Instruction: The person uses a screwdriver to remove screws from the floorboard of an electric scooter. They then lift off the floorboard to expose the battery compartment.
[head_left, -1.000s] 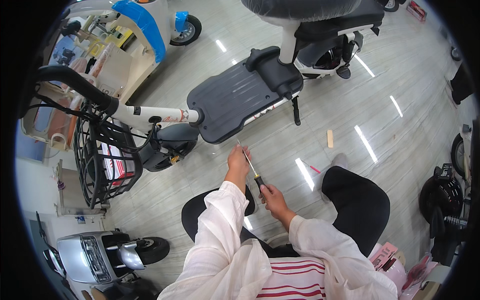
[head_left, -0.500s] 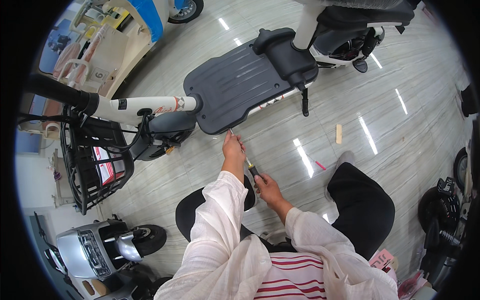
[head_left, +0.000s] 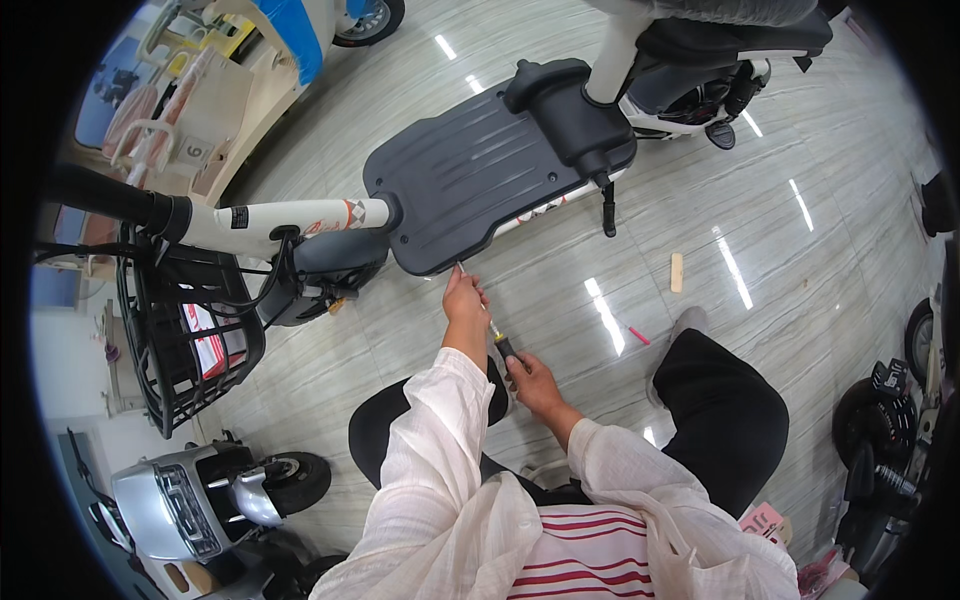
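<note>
Ahead of me stands a white electric scooter with a dark grey footboard (head_left: 455,170). A long screwdriver (head_left: 505,347) runs between my two hands, its tip end at the footboard's near edge. My right hand (head_left: 538,383) is closed round its black and yellow handle. Close under the footboard edge, my left hand (head_left: 466,303) pinches the metal shaft near the tip. The tip itself and any screw there are too small to make out.
A black wire basket (head_left: 190,340) sits at the scooter's front, left. On the tiled floor lie a small wooden piece (head_left: 677,272) and a pink stick (head_left: 639,336). A silver scooter (head_left: 175,505) stands lower left, a black wheel (head_left: 875,420) at the right.
Both hands keep their hold on the screwdriver at the footboard edge. The view has shifted very slightly; nothing else has visibly moved.
</note>
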